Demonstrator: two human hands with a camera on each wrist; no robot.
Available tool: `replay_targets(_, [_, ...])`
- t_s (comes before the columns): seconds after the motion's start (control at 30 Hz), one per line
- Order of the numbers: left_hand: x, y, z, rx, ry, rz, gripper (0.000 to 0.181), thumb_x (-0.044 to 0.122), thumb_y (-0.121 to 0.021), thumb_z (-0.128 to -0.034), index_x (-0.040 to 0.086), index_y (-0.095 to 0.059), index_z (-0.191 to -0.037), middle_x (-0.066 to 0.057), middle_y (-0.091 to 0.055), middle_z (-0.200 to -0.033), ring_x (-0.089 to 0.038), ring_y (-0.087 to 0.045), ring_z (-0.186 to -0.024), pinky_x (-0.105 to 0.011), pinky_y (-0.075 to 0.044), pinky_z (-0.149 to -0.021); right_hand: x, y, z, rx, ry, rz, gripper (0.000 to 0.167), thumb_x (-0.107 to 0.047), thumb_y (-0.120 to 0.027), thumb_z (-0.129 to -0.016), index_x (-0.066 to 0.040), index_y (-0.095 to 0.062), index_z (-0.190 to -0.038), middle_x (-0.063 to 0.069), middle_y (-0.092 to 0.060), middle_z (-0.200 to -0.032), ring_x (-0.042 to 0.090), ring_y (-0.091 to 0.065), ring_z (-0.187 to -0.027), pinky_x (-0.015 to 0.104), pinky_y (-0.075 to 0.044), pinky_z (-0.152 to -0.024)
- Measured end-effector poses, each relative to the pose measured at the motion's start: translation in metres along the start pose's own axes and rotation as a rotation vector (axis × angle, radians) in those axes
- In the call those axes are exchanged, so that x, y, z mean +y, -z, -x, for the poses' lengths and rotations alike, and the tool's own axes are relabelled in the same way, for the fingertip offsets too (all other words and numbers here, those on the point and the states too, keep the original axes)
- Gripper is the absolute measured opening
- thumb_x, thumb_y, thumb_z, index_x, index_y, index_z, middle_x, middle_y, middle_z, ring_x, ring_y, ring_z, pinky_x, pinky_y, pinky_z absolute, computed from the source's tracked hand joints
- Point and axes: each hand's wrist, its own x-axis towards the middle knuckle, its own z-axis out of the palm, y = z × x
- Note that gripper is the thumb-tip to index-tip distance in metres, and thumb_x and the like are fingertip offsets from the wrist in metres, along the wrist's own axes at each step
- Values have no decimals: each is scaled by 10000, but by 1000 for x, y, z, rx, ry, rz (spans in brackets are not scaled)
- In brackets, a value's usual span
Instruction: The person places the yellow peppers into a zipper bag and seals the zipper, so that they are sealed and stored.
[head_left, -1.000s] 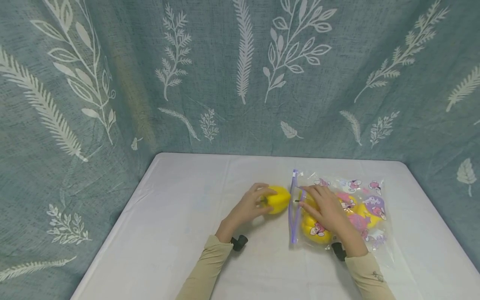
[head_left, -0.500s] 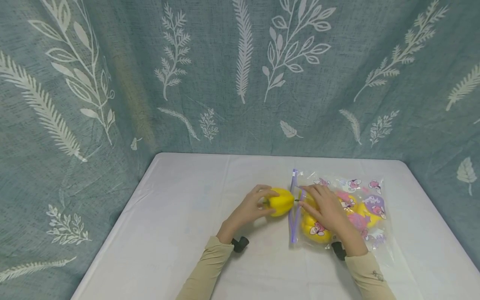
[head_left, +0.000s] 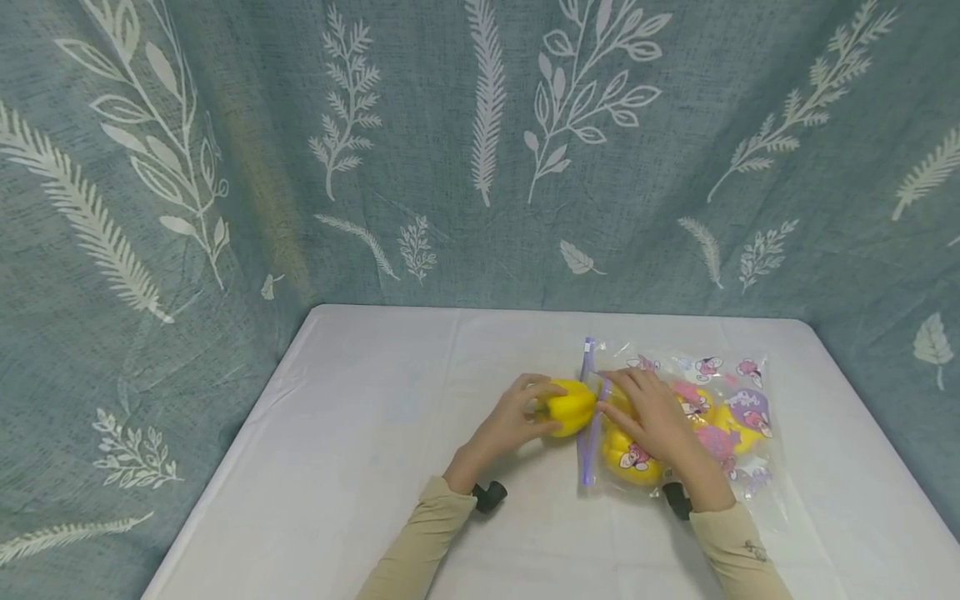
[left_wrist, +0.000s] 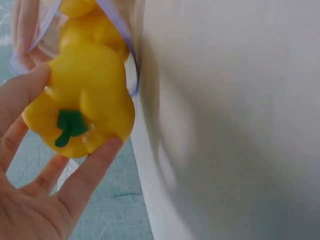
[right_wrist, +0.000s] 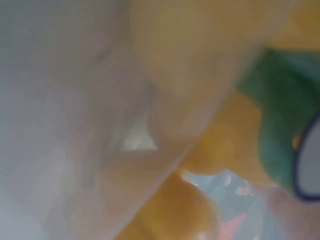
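A curtained-off nook, its wider room hidden: blue-green fabric drapes with white leaf prints enclose a white-covered rectangular bench.

Blue-green cloth with white leaf prints surrounds a white-covered table.

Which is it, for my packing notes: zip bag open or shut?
The zip bag is open: the left wrist view shows its purple edges parted, with yellow peppers between them.

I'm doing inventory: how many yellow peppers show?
At least 4: the held pepper in the left hand; inside the bag, a near-side pepper, a middle pepper and a right-side pepper. The right hand may hide others.
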Motion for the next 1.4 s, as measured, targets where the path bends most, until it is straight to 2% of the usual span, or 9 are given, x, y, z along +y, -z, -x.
replay_targets(0.5, [1, -17, -1, 28, 21, 58, 445, 141, -732, -789, 121, -585, -1207, -118, -397, -1265, -265, -482, -1148, -189, -520, -813, -1, 1, 0, -18, -11, 6, 459, -337, -626, -875, -158, -518, -1284, 64, -553, -1158, 254, -503, -1055, 442, -445, -898])
replay_targets(0.97, [4, -20, 1, -3, -2, 99, 397, 142, -706, -818, 103, -599, -1199, -83, -407, -1223, -212, -509, -1096, -202, -522, -824, 0, 1, -1, -16, -11, 8, 446, -333, -608, -888, -145, -519, -1283, 76, -553, -1168, 273, -500, -1070, 476, -433, -912])
replay_targets(1.4, [4, -23, 1, 17, -15, 98, 342, 101, -693, -826, 84, -617, -1159, -85, -465, -1151, -277, -582, -1038, -153, -519, -774, -1, 1, 0, -23, -20, 18, 449, -347, -590, -899, -150, -507, -1294, 77, -552, -1169, 276, -500, -1065, 483, -432, -912])
